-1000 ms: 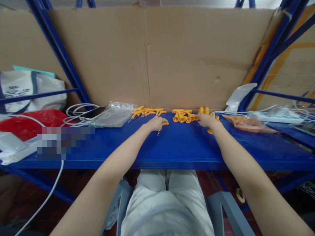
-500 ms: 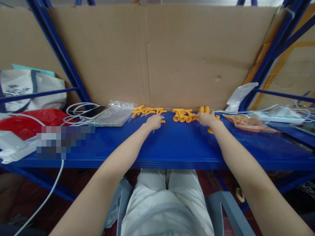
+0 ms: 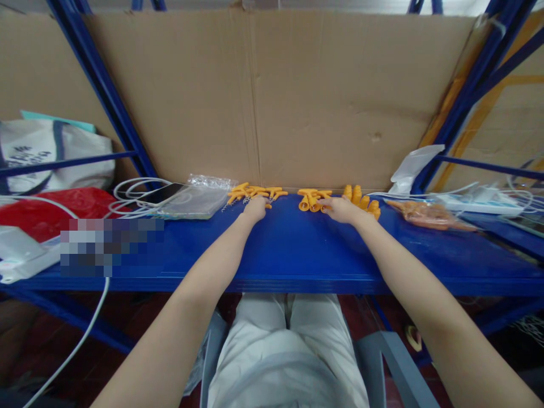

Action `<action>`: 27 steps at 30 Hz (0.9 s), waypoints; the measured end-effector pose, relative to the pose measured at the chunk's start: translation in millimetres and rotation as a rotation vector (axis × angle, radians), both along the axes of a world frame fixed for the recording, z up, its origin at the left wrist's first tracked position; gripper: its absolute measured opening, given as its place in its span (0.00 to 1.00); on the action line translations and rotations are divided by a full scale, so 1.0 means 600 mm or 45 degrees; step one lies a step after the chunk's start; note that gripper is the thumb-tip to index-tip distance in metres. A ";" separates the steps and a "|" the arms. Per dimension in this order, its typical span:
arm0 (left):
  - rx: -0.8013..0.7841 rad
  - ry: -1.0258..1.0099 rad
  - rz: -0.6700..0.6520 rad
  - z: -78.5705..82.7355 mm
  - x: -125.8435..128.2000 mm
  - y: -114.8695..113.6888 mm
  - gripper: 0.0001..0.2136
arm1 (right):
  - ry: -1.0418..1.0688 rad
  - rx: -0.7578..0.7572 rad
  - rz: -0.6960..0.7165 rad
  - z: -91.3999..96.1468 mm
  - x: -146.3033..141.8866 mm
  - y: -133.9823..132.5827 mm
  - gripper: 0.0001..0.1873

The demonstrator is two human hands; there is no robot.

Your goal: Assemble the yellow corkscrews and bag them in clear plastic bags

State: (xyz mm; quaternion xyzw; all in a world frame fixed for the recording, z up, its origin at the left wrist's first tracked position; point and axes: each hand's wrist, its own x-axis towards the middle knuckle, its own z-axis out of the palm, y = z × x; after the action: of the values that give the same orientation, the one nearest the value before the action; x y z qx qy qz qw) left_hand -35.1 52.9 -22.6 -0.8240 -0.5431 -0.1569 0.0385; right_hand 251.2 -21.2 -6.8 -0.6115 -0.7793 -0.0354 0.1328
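On the blue shelf (image 3: 297, 249), along the cardboard back, lie three groups of small orange plastic parts. My left hand (image 3: 255, 208) rests with curled fingers at the left group, orange T-handled corkscrews (image 3: 255, 192), and pinches one by its right edge. My right hand (image 3: 341, 209) reaches left to the middle group of T-shaped orange pieces (image 3: 311, 199), its fingertips closed on one at the near edge. A cluster of orange caps (image 3: 364, 200) sits just behind my right wrist.
A clear plastic bag (image 3: 191, 199) with a phone and white cables (image 3: 130, 191) lies to the left, with a red bag (image 3: 46, 214) and a tote bag (image 3: 46, 152) beyond. To the right are a plastic bag of orange parts (image 3: 429, 214) and a power strip (image 3: 471, 202).
My left hand carried its corkscrew back and left to the left group. My right hand slid left from the caps to the middle group, uncovering the caps.
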 end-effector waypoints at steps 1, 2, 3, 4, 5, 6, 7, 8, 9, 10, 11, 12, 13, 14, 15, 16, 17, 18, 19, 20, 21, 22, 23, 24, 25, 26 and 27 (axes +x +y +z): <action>-0.007 0.011 0.026 0.000 -0.001 0.001 0.18 | -0.004 -0.014 0.037 -0.002 -0.005 0.000 0.27; -0.014 0.027 0.052 0.000 -0.002 0.002 0.18 | -0.007 -0.026 0.073 -0.004 -0.009 0.000 0.27; -0.017 0.038 0.071 0.001 -0.002 0.001 0.18 | -0.010 -0.036 0.107 -0.006 -0.012 0.001 0.28; -0.018 0.049 0.085 0.002 -0.002 -0.001 0.19 | -0.012 -0.042 0.135 -0.007 -0.014 0.001 0.29; -0.019 0.062 0.097 0.003 -0.001 -0.003 0.19 | -0.015 -0.046 0.157 -0.007 -0.015 0.002 0.30; -0.019 0.072 0.106 0.004 0.000 -0.006 0.20 | -0.015 -0.048 0.169 -0.007 -0.015 0.002 0.30; -0.020 0.078 0.116 0.005 0.001 -0.009 0.20 | -0.013 -0.051 0.175 -0.007 -0.015 0.002 0.31; -0.019 0.080 0.128 0.005 0.003 -0.011 0.20 | -0.010 -0.055 0.178 -0.006 -0.014 0.002 0.31; -0.014 0.078 0.143 0.005 0.004 -0.014 0.20 | -0.005 -0.062 0.181 -0.006 -0.013 0.002 0.31; 0.000 0.071 0.161 0.006 0.006 -0.016 0.19 | 0.000 -0.069 0.185 -0.006 -0.012 0.002 0.31; 0.020 0.057 0.183 0.007 0.007 -0.017 0.18 | 0.006 -0.076 0.193 -0.006 -0.011 0.002 0.31; 0.042 0.033 0.209 0.009 0.007 -0.019 0.17 | 0.014 -0.079 0.201 -0.006 -0.010 0.002 0.31; 0.063 -0.002 0.234 0.012 0.005 -0.020 0.16 | 0.024 -0.080 0.212 -0.006 -0.010 0.002 0.32; 0.082 -0.047 0.267 0.016 0.002 -0.021 0.16 | 0.034 -0.081 0.223 -0.006 -0.009 0.002 0.32; 0.094 -0.102 0.310 0.021 -0.003 -0.022 0.17 | 0.044 -0.084 0.232 -0.006 -0.008 0.002 0.32; 0.106 -0.156 0.356 0.026 -0.010 -0.023 0.19 | 0.051 -0.089 0.237 -0.006 -0.008 0.002 0.32; 0.122 -0.208 0.449 0.030 -0.019 -0.024 0.20 | 0.055 -0.097 0.236 -0.005 -0.008 0.002 0.32; 0.133 -0.264 0.558 0.033 -0.029 -0.025 0.21 | 0.055 -0.104 0.232 -0.005 -0.009 0.001 0.31; 0.138 -0.316 0.663 0.035 -0.041 -0.025 0.22 | 0.052 -0.110 0.224 -0.004 -0.009 0.000 0.31; 0.131 -0.359 0.758 0.036 -0.053 -0.024 0.24 | 0.049 -0.112 0.215 -0.004 -0.010 -0.001 0.31; 0.112 -0.390 0.846 0.035 -0.066 -0.022 0.27 | 0.046 -0.111 0.208 -0.003 -0.010 -0.002 0.30; 0.075 -0.421 0.933 0.033 -0.077 -0.020 0.30 | 0.043 -0.110 0.205 -0.002 -0.011 -0.003 0.30; 0.021 -0.448 1.000 0.029 -0.088 -0.016 0.33 | 0.041 -0.108 0.205 -0.002 -0.011 -0.004 0.30; -0.045 -0.475 1.055 0.025 -0.098 -0.012 0.35 | 0.040 -0.105 0.207 -0.001 -0.011 -0.005 0.30; -0.118 -0.497 1.103 0.021 -0.106 -0.007 0.35 | 0.040 -0.108 0.210 -0.001 -0.011 -0.005 0.31; -0.176 -0.505 1.134 0.016 -0.112 -0.001 0.35 | 0.042 -0.112 0.211 -0.001 -0.011 -0.005 0.31; -0.214 -0.499 1.150 0.012 -0.118 0.005 0.34 | 0.044 -0.118 0.213 -0.001 -0.011 -0.005 0.31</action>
State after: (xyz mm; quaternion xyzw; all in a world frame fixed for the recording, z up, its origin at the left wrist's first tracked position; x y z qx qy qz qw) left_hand -105.7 55.8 -15.1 -0.4618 -0.8534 -0.2322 -0.0668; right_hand 244.8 -24.1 -7.4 -0.5504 -0.8259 0.0227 0.1203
